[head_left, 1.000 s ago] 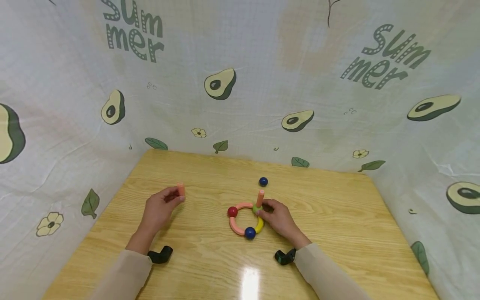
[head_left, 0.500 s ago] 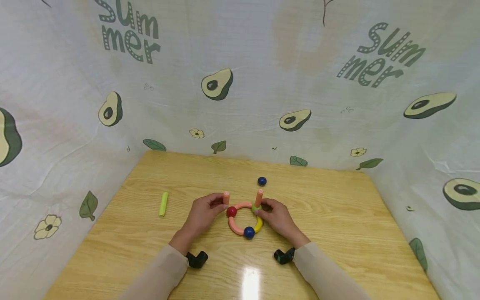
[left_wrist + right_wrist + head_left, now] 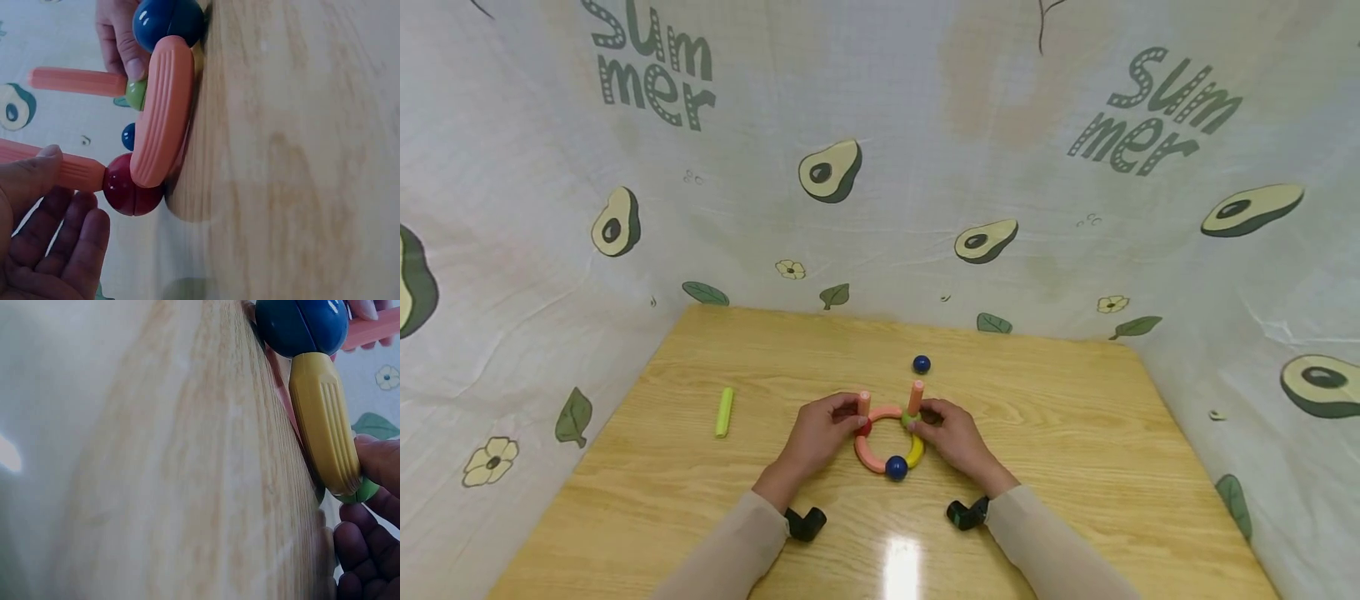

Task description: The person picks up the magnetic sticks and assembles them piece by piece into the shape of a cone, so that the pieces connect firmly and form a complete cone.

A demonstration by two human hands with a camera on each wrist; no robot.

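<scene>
A ring of curved bars and balls lies on the wooden table. It has a red ball (image 3: 132, 187), a green ball (image 3: 912, 420), a blue ball (image 3: 897, 467), a yellow curved bar (image 3: 325, 419) and salmon curved bars (image 3: 164, 112). My left hand (image 3: 817, 431) pinches a straight salmon rod (image 3: 864, 403), which stands upright with its lower end against the red ball. The right hand (image 3: 957, 435) holds the green ball between thumb and fingers. A second salmon rod (image 3: 916, 396) rises upright from that green ball.
Behind the ring sits a loose dark blue ball (image 3: 921, 364). To the left lies a yellow-green rod (image 3: 724, 412). A printed cloth (image 3: 910, 167) hangs around the back and sides of the table (image 3: 1060, 433). Each wrist carries a black camera.
My left hand has carried the salmon rod rightward from the table's left side down onto the red ball, uncovering the yellow-green rod. The right hand has stayed at the green ball.
</scene>
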